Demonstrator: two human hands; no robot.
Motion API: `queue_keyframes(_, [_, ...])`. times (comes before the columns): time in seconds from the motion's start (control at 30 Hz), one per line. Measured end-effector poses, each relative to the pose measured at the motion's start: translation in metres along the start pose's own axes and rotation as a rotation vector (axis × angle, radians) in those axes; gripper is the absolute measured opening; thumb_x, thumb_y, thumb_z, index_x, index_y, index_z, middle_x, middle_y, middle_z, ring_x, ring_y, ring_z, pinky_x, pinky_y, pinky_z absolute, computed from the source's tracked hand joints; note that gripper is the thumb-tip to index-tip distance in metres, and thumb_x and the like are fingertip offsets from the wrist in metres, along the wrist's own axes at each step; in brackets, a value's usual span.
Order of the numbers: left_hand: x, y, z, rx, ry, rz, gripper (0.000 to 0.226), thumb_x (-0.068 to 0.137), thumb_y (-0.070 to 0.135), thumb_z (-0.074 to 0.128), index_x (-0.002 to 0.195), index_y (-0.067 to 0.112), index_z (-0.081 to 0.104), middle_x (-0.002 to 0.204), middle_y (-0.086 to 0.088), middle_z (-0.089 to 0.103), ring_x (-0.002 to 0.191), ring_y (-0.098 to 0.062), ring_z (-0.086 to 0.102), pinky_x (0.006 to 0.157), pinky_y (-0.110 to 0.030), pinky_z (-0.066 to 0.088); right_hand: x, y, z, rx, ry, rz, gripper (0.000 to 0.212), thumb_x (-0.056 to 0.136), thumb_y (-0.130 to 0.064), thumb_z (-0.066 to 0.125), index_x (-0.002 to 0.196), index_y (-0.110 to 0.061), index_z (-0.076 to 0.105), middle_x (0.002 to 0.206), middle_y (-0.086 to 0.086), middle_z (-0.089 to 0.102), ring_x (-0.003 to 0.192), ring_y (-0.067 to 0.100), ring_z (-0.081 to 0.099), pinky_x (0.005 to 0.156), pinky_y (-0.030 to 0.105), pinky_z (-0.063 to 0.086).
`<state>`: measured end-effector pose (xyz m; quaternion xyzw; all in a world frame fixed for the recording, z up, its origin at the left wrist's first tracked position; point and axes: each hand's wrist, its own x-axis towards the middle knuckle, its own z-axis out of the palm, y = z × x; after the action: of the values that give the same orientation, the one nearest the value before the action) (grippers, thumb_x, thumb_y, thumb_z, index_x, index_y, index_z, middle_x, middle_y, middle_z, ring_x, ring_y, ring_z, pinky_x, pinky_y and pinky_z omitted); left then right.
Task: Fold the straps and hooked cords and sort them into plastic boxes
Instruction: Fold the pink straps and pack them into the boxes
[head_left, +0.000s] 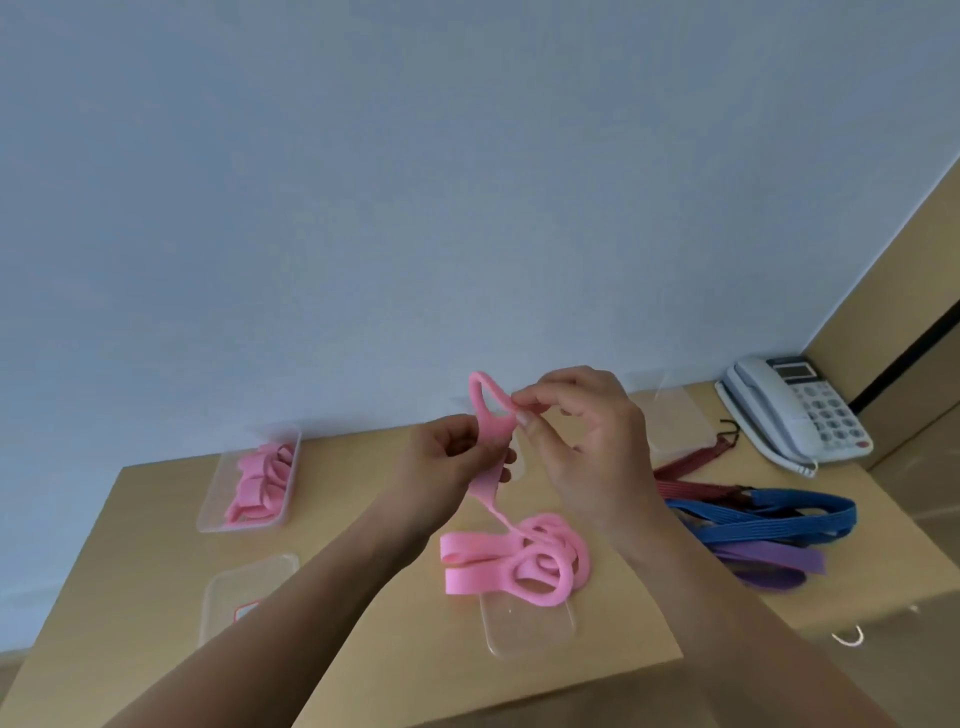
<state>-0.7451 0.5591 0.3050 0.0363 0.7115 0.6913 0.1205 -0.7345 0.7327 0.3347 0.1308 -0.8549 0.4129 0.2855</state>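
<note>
Pink strap (470, 555) in hands (447, 457) (592, 441); blue cords (779, 512), telephone (795, 415) at right.

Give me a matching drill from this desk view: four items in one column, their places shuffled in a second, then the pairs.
Items
1. pink strap
2. blue strap
3. telephone
4. box of folded pink straps

Places
A. lying on the right side of the table, beside the purple strap
B. far left, against the wall
C. pinched by the left hand and right hand, tail coiled on the table
D. far right corner

Pairs: 1-C, 2-A, 3-D, 4-B
</note>
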Motion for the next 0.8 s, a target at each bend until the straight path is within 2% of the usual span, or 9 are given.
queue_keyframes(0.13, [-0.013,0.02,-0.014,-0.089,-0.068,0.075,0.022,0.092,0.023,0.066,0.105,0.01,0.078,0.103,-0.016,0.077,0.096,-0.029,0.075,0.09,-0.04,0.06,0.001,-0.024,0.011,-0.127,0.086,-0.172,0.014,0.076,0.0,0.081,0.086,-0.01,0.079,0.087,0.001,0.068,0.089,0.025,0.06,0.073,0.035,0.051])
queue_keyframes(0.27, [-0.023,0.03,-0.032,-0.167,-0.074,0.104,0.026,0.09,0.022,0.064,0.104,0.004,0.077,0.108,-0.026,0.073,0.1,-0.032,0.073,0.095,-0.042,0.057,0.0,-0.046,0.023,-0.162,0.14,-0.245,0.02,0.081,0.005,0.074,0.091,-0.012,0.08,0.088,0.0,0.069,0.089,0.025,0.058,0.073,0.03,0.049])
queue_keyframes(0.5, [-0.04,0.031,-0.055,-0.103,-0.042,0.158,0.031,0.097,0.037,0.06,0.112,0.016,0.078,0.109,-0.011,0.078,0.103,-0.034,0.073,0.094,-0.04,0.06,0.002,-0.075,0.034,-0.129,0.113,-0.266,0.017,0.078,0.005,0.076,0.087,-0.008,0.076,0.082,-0.002,0.07,0.084,0.024,0.058,0.07,0.035,0.05])
queue_keyframes(0.57, [-0.046,0.03,-0.063,-0.072,-0.036,0.16,0.032,0.098,0.039,0.058,0.116,0.02,0.078,0.11,-0.007,0.079,0.103,-0.031,0.074,0.094,-0.039,0.06,0.003,-0.082,0.037,-0.143,0.114,-0.246,0.022,0.074,-0.001,0.082,0.093,-0.009,0.074,0.088,-0.002,0.07,0.089,0.023,0.059,0.075,0.032,0.049])
queue_keyframes(0.7, [-0.058,0.028,-0.08,-0.026,-0.007,0.173,0.027,0.099,0.037,0.056,0.111,0.028,0.079,0.108,-0.001,0.08,0.096,-0.021,0.076,0.084,-0.027,0.059,0.005,-0.091,0.046,-0.241,-0.07,-0.17,0.034,0.077,-0.018,0.082,0.11,-0.018,0.073,0.123,-0.001,0.06,0.117,0.022,0.048,0.092,0.024,0.038])
queue_keyframes(0.8, [-0.065,0.025,-0.09,-0.002,0.033,0.185,0.024,0.102,0.029,0.055,0.107,0.031,0.079,0.104,0.0,0.08,0.093,-0.018,0.075,0.082,-0.026,0.059,0.0,-0.097,0.057,-0.222,-0.175,-0.181,0.021,0.084,-0.014,0.075,0.105,-0.018,0.075,0.115,-0.003,0.064,0.114,0.021,0.051,0.09,0.025,0.042])
